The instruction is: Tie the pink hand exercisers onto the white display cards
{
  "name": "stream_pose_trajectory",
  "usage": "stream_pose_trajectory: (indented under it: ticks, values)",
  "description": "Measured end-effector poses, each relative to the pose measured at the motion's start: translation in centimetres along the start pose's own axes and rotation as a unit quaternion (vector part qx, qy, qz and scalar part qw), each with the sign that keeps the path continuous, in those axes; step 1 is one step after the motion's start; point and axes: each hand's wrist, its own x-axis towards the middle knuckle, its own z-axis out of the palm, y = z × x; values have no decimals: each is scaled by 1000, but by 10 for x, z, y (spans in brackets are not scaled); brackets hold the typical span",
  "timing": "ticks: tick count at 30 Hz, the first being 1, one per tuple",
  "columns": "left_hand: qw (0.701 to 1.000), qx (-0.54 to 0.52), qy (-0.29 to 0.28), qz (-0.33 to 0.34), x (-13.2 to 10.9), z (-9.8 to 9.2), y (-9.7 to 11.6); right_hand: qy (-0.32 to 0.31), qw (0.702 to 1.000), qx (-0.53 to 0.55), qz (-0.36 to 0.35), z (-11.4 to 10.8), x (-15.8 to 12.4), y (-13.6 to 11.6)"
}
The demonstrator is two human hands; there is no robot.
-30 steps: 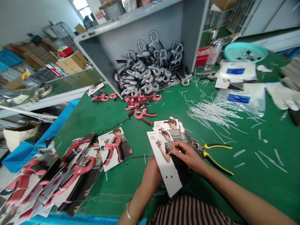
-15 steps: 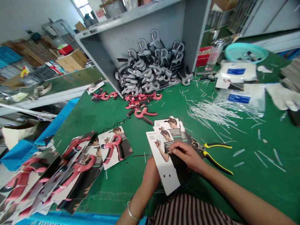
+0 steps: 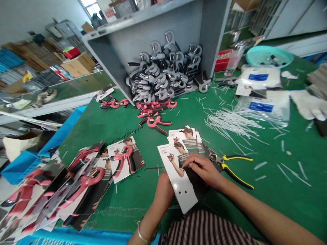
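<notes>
My left hand (image 3: 165, 190) holds a printed backing card (image 3: 178, 177) from behind, its fingers hidden under the card. My right hand (image 3: 203, 168) rests on the card's front, fingers pinched together on something thin, too small to name. The card tilts above the green table (image 3: 268, 190), just in front of a small stack of matching cards (image 3: 187, 136). Yellow-handled pliers (image 3: 231, 166) lie right beside my right hand.
Carded pink hand grippers (image 3: 76, 183) fan out at the left. Loose pink grippers (image 3: 153, 119) and a pile of grey ones (image 3: 166, 75) sit at the shelf. White cable ties (image 3: 232, 122), plastic bags (image 3: 263, 103), a teal basin (image 3: 268, 56) and a white glove (image 3: 308, 103) lie at right.
The card and both hands have shifted very slightly; the view has moved a little. Nothing taken up or let go.
</notes>
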Motion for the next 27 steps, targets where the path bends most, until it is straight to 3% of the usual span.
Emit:
stream_pose_trajectory:
  ticks: [9, 18, 23, 27]
  values:
    - [994, -3, -95, 56, -4, -7, 3, -2, 1000, -7, -4, -2, 1, 0]
    - [991, 43, 14, 122, -1, -2, -4, -41, 988, -124, -76, -9, -3, -10]
    - [997, -4, 76, 28, -1, 1, 7, -52, 983, -162, -75, -9, -5, -10]
    - [993, -109, 54, 10, -4, -4, 16, -10, 985, -159, -71, -3, -7, -15]
